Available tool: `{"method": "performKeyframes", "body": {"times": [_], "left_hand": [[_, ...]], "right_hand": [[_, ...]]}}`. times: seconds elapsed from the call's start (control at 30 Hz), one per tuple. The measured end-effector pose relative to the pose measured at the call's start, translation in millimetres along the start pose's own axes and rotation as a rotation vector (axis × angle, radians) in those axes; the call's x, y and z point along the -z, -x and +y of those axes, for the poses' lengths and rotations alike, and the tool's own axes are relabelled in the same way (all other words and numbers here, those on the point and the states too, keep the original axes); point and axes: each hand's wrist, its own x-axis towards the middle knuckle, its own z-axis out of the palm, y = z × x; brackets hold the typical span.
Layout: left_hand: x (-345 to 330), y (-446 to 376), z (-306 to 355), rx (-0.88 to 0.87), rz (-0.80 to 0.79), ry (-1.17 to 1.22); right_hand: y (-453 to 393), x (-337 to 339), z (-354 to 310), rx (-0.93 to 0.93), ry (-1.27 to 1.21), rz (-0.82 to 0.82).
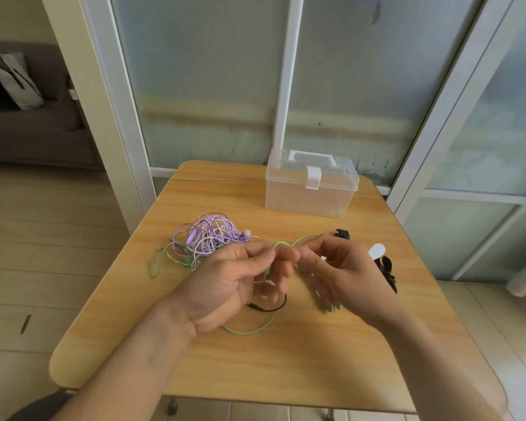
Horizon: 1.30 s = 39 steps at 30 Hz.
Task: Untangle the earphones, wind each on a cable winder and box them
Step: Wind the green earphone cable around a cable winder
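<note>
Green cord is being wound first: the left hand pinches it at its fingertips, while the right hand grips a grey winder, the cord arching between them. Early stage, by appearance: the purple-and-white tangle lies unsorted on the table, spare winders wait at right, and the clear box stands latched.

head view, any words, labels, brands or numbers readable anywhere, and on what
None can be read.
Clear plastic storage box with white latch: no label visible.
Light wooden table: no markings.
Green earphone cable, purple and white cable tangle, white cable winder: no print shows.
</note>
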Motion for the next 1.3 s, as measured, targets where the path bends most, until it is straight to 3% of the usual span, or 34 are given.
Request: {"method": "performKeyframes", "body": {"times": [0.1,0.17,0.33,0.43,0.53,0.67,0.8,1.0,1.17,1.3], "left_hand": [[1.7,-0.5,-2.7,-0.061,0.012,0.065],[-1.5,-2.5,-2.9,-0.085,0.104,0.101],[-9.0,-6.3,-2.8,-0.299,0.393,-0.189],[-8.4,-6.5,-5.5,-0.368,0.401,-0.338],[-4.3,-4.7,-10.6,-0.308,0.382,-0.577],[3.8,-1.7,-10.0,-0.202,0.178,-0.866],[1.4,0.2,-1.7,0.007,0.080,-0.569],[3.6,1.1,11.1,0.150,0.008,-0.293],[-4.4,-1.7,14.2,-0.009,0.104,0.280],[-5.4,-5.1,10.0,-0.186,0.322,0.248]], "right_hand": [[3.2,-8.1,-1.4,0.043,0.099,-0.082],[5.8,-14.1,0.3,0.084,0.236,-0.112],[11.9,-25.7,0.1,0.156,0.427,-0.134],[13.8,-30.8,1.4,0.216,0.491,-0.171],[16.9,-32.4,-1.1,0.295,0.537,-0.158],[16.5,-19.3,-8.1,0.372,0.481,0.011],[13.4,-4.8,-12.5,0.330,0.371,0.204],[8.5,-5.8,-5.3,0.267,0.260,0.264],[7.9,-20.6,4.3,0.237,0.431,0.140],[14.5,-44.2,7.3,0.307,0.548,0.010]]}}
